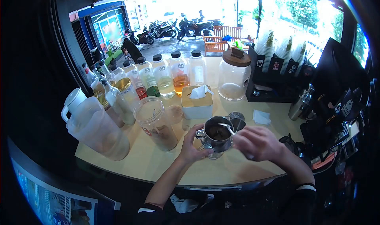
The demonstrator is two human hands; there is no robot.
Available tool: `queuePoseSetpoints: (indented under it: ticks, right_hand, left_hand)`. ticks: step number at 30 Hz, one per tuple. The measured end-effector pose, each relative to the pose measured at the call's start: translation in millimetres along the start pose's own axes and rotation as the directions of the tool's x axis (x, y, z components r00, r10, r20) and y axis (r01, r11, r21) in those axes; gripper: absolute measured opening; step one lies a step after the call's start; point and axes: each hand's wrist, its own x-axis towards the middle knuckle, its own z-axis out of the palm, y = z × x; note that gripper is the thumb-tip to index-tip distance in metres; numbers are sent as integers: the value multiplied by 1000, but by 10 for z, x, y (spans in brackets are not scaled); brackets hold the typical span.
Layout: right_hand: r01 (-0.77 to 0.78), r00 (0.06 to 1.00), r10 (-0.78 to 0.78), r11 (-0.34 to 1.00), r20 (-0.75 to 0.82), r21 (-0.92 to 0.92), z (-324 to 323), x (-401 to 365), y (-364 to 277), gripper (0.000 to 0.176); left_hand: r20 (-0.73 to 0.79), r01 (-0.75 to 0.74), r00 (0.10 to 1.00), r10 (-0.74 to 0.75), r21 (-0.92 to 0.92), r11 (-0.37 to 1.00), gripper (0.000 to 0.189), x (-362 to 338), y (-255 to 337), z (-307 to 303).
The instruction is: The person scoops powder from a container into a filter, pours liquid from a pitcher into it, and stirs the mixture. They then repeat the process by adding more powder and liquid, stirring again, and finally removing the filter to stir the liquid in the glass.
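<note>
**Head view: both hands on the metal cup, spoon inside**

Your L hand [192, 145] is wrapped round the left side of the metal cup [217, 134], fingers curled on its wall in a firm grip. The cup stands upright near the front edge of the table [245, 167], mouth up, w/ a small handle sticking out left, by your fingertips. There's dark stuff inside; can't tell what. Its base seems to sit on sth clear, mostly hidden by your hand.

Your R hand [257, 143] is closed, pinching the spoon [227, 127] at the handle end. The spoon's long axis runs diagonally. The bowl end points up-left and dips into the cup's mouth. The handle comes down-right over the rim toward your R hand. It's tilted, not upright.

Around the cup:
- The tissue box [197, 103] is just behind it.
- A small metal lid [236, 116] is at its back-right; touching or not, can't tell.
- An open glass jar [156, 124] w/ brown powder is left of your L hand, near but apart.
- A small glass [174, 114] sits btw that jar and the tissue box.
- A plastic pitcher [95, 132] is far left.
- A row of bottles [164, 72] lines the back.
- A big jar w/ wooden lid [234, 76] is right of the bottles.
- A napkin [261, 117] lies right of the metal lid.
- A shaker [300, 105] stands at the right edge.
</note>
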Motion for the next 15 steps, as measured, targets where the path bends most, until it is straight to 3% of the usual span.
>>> queuePoseSetpoints:
  ticks: [3,7,9,11,13,15]
  right_hand:
    - [93,994,-81,977,72,-192,155,-21,-108,29]
    - [53,999,-53,988,4,-144,196,15,-181,30]
    - [120,993,-119,991,5,-54,183,13,-183,32]
    - [81,997,-80,996,18,-30,124,-28,-133,35]
    - [-89,995,91,995,30,-50,125,-63,-85,36]
    - [-63,998,63,998,-21,-11,164,-65,-70,43]
  left_hand:
    - [-6,-3,1000,3,0,1000,81,-3,9,8]
    - [-21,-22,1000,22,5,1000,80,-11,-15,10]
    - [-19,-17,1000,17,4,1000,80,-6,-24,7]
    - [-16,-9,1000,9,2,1000,81,-10,-18,7]
    - [5,-9,1000,9,-8,1000,80,8,9,2]
    - [5,-14,1000,14,5,1000,80,8,4,-6]
